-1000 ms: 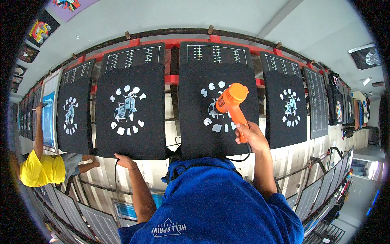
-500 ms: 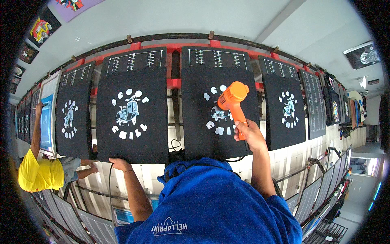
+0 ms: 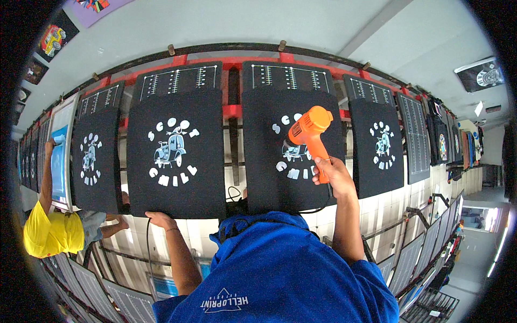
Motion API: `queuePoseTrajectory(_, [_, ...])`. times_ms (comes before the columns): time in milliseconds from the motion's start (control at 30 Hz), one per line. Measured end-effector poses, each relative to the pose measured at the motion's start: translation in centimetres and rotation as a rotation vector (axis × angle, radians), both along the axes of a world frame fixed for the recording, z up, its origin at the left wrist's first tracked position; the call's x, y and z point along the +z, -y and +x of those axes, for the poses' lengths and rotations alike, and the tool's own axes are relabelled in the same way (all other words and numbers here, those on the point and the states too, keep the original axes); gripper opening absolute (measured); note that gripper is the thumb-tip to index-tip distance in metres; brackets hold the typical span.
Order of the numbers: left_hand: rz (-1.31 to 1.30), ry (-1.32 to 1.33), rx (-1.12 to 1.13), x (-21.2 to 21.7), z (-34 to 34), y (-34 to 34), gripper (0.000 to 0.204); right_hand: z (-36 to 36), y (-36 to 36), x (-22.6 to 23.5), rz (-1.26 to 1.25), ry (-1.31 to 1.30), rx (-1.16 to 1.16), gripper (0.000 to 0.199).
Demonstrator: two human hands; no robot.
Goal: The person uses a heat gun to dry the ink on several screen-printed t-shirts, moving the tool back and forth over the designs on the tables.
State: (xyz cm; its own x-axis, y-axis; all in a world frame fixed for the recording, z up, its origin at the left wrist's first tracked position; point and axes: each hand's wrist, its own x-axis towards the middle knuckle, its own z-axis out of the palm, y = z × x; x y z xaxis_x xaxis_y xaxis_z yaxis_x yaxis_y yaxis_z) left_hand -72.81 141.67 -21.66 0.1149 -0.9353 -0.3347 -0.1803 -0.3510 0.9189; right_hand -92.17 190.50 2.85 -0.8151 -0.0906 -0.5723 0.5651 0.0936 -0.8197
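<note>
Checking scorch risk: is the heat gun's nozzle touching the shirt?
Cannot tell. The head view looks straight down the heat gun onto the shirt, so any gap is hidden.

Both arms raised forward
Right hand point(image 3: 335, 175) fisted in a grip, forearm upright; left hand point(image 3: 159, 218) lower, fingers curled.

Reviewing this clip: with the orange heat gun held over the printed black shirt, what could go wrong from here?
1. The right hand points the orange heat gun close at the print on the black shirt; dwelling on one spot could scorch it.
2. The black cord runs past the left hand resting at the neighbouring shirt; it might snag or drag.
</note>
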Motion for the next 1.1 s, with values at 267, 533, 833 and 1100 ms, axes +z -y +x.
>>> queuePoseTrajectory(267, [0.081,-0.131,-0.02,2.1,-1.0,-1.1,0.064,0.4,0.9,0.5,0.028,0.018,0.048,0.032])
queuePoseTrajectory(533, [0.061,-0.136,-0.04,2.2,-0.6,-1.1,0.066,0.7,1.3,0.6,0.034,0.002,0.131,0.032])
queuePoseTrajectory(833, [0.034,-0.022,-0.058,1.8,-0.3,-0.8,0.068,2.3,1.4,1.1,0.058,-0.014,0.165,0.031])
queuePoseTrajectory(1100, [0.028,-0.036,-0.03,1.9,-0.6,-1.1,0.069,2.9,1.3,1.4,0.076,-0.003,0.156,0.031])
